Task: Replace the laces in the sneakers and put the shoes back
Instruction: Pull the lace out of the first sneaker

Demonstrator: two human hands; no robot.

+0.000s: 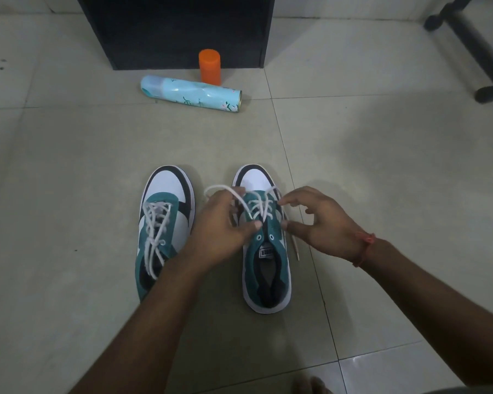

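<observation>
Two teal, white and black sneakers stand side by side on the tiled floor, toes pointing away from me. The left sneaker (165, 223) is laced with a white lace. The right sneaker (266, 268) is partly laced; its top eyelets are bare. My left hand (219, 226) pinches a loop of the white lace (256, 207) over the right sneaker's left side. My right hand (319, 220) pinches the lace's other strand at the shoe's right side; that strand's end hangs down to the floor beside the shoe.
A light blue spray can (191, 93) lies on its side farther ahead, with an orange capped container (210, 66) standing behind it. A dark cabinet (177, 29) stands at the back. A black furniture leg (473, 49) crosses the far right.
</observation>
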